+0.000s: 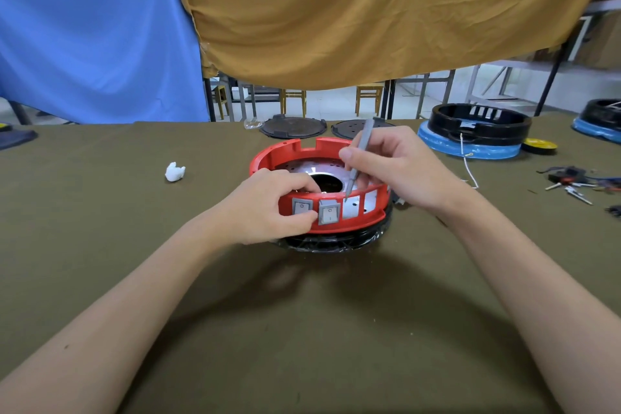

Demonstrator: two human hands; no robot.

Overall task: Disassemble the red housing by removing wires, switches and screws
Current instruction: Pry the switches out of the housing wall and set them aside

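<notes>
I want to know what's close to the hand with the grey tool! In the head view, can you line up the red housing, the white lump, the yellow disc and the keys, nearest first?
From the right hand:
1. Red housing, right under it, touching.
2. Yellow disc, far right, and keys, right edge: too close to call.
3. White lump, left side, past the housing.

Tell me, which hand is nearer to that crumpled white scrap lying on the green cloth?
The left hand. It holds the red housing by the switches, on the side facing the white scrap. The right hand, holding grey tweezers, is over the housing's far side.
</notes>
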